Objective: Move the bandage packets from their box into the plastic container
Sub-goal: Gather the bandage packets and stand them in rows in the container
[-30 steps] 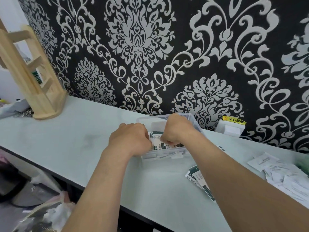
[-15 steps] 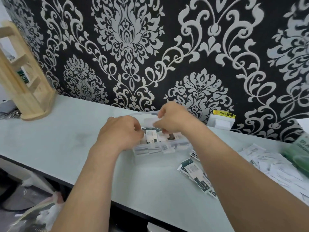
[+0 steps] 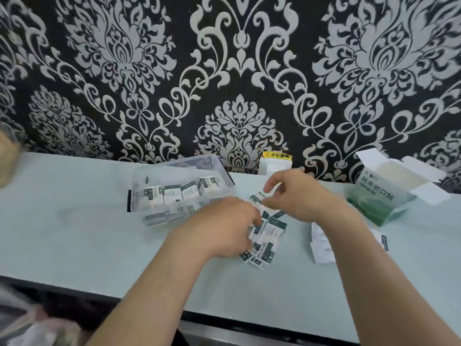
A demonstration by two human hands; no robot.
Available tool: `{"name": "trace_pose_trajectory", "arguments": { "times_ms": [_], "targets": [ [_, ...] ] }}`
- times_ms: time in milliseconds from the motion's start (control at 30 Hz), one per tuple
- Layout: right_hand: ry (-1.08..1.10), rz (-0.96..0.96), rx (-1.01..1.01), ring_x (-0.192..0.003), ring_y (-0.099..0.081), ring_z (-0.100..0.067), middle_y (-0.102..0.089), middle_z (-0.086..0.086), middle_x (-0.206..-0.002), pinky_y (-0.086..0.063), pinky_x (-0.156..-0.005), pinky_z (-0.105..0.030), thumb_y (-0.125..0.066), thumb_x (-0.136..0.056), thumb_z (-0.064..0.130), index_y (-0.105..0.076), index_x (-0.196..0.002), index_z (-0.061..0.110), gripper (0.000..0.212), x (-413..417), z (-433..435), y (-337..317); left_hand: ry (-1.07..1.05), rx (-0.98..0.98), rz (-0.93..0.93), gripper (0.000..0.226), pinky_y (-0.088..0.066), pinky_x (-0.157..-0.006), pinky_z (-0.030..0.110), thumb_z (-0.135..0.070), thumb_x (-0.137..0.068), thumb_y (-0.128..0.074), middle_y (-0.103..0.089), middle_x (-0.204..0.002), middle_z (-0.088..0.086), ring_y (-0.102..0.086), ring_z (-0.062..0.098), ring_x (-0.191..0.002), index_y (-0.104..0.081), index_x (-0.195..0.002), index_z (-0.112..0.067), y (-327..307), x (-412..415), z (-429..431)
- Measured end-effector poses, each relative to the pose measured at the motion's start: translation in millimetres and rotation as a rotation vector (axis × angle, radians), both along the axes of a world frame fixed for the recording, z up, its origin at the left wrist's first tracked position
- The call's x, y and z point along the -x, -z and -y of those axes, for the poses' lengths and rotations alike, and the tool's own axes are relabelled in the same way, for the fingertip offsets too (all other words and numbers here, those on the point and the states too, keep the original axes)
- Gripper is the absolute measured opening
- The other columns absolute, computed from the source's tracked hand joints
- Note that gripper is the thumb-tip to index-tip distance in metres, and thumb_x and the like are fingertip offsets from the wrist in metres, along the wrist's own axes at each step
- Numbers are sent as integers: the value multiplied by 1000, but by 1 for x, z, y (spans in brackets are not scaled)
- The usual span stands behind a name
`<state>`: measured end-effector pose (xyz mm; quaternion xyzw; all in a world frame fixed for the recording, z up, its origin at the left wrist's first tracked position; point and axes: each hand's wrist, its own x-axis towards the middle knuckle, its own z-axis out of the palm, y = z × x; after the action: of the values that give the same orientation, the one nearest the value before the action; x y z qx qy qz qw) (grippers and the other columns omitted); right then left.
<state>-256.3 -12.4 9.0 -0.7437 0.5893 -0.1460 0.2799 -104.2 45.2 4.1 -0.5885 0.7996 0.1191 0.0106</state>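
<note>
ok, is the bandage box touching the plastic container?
Apart. Head view: the green bandage box sits far right and the clear plastic container left of centre, with countertop and the right hand between them.

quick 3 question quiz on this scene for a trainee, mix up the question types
1. True or false: the green box is closed.
2. Fill in (inside/outside): the left hand and the right hand are both ___ the plastic container.
3. The loose packets at the left hand lie: A in the plastic container, B on the table, C in the green box.

Key: 1 false, its flaps stand open; 2 outside; 3 B.
</note>
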Motion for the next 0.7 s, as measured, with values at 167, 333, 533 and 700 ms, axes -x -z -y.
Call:
{"name": "trace_pose_trajectory", "arguments": {
  "times_ms": [167, 333, 533, 700],
  "targets": [
    [-97, -204, -101, -95, -54, -17, -57, 3, -104, -44, -79, -28, -75, -81, 26, -58, -114, 22, 38, 11, -3, 21, -110, 13, 61, 41, -49, -74, 34, -49, -79, -69, -62, -102, 3, -59, 25, -95, -59, -105, -19, 20, 17, 4],
    [-155, -215, -148, -93, -53, -18, -54, 2, -103, -41, -75, -26, -77, -77, 17, -61, -113, 20, 40, 6, -2, 29, -203, -58, -64, 54, -44, -73, 30, -39, -70, -80, -60, -104, -1, -56, 20, -93, -53, -112, -20, 31, 29, 8],
    [-140, -94, -151, -81, -55, -17, -58, 0, -90, -42, -59, -23, -76, -76, 9, -68, -109, 12, 34, 18, 3, 23, -277, -90, -237, 57, -48, -73, 32, -25, -69, -84, -61, -99, -3, -59, 19, -92, -45, -110, -23, 37, 37, 19],
    [-78, 124, -168, -62, -50, -11, -58, 3, -70, -36, -56, -23, -76, -79, 14, -73, -98, 15, 19, 36, 10, 16, -388, -95, -548, 40, -43, -59, 27, -20, -75, -80, -57, -77, -6, -56, 13, -67, -50, -102, -25, 36, 33, 26]
  ]
}}
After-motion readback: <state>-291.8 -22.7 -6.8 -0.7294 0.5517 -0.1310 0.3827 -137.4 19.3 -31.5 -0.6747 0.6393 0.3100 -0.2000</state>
